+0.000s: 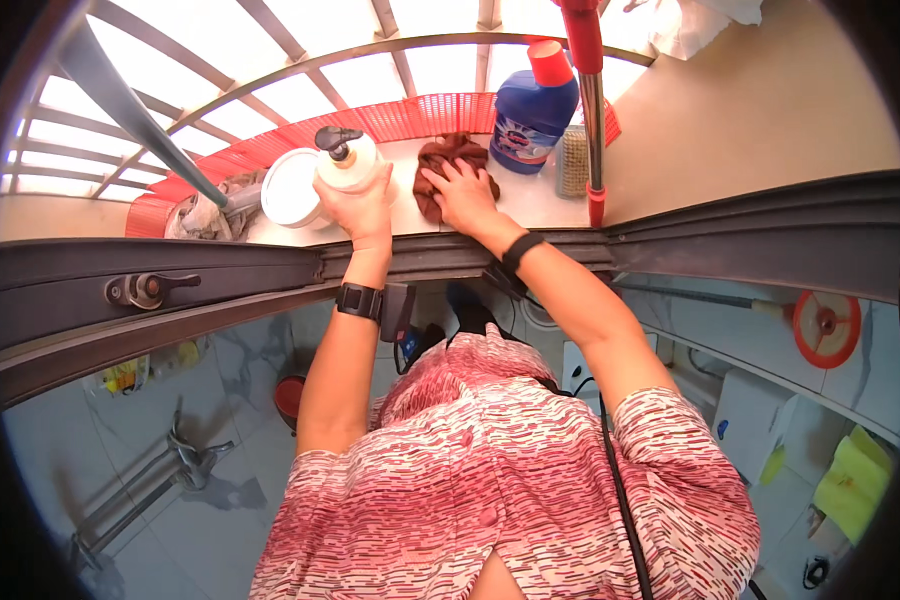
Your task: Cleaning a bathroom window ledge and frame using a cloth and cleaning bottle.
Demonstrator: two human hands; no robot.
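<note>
My left hand is wrapped around a white pump bottle with a black pump head. Just left of the bottle is a round white tub. On the window ledge, my right hand presses down on a crumpled brown cloth, fingers spread over it. A blue cleaner bottle with a red cap stands to the right of the cloth. Beside it are a scrubbing brush with pale bristles and a red-and-metal pole.
A red plastic mesh strip runs along the back of the ledge, before a barred window grille. At left, a grey mop handle leans beside a bunched rag. The dark window frame crosses below my wrists, with a latch at left.
</note>
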